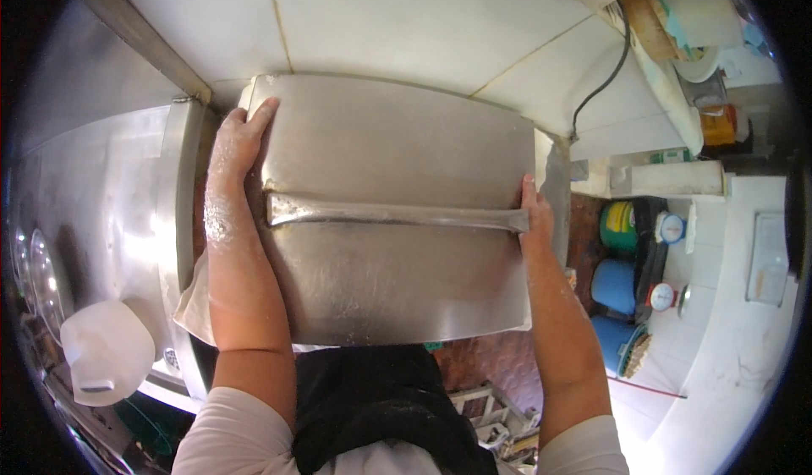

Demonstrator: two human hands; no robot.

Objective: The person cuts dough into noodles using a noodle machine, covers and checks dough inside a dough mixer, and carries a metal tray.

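Note:
A large rectangular stainless steel panel (397,280), with a raised metal bar (397,214) running across its middle, fills the centre of the view. My left hand (241,141) grips its left edge near the far corner, thumb on top and the other fingers hidden beneath. On the opposite edge, close to the end of the bar, my right hand (535,208) is closed with its thumb up against the metal. White powder coats my left wrist and forearm. Pale cloth or sheet material (196,302) sticks out from under the panel; what lies below is hidden.
A steel counter (101,196) stands to the left, with a translucent plastic jug (107,352). White tiled wall (381,27) rises behind, and a black cable (605,77) hangs there. Blue bins (613,285) and dial scales (662,296) stand on the right. Crates (495,416) sit below.

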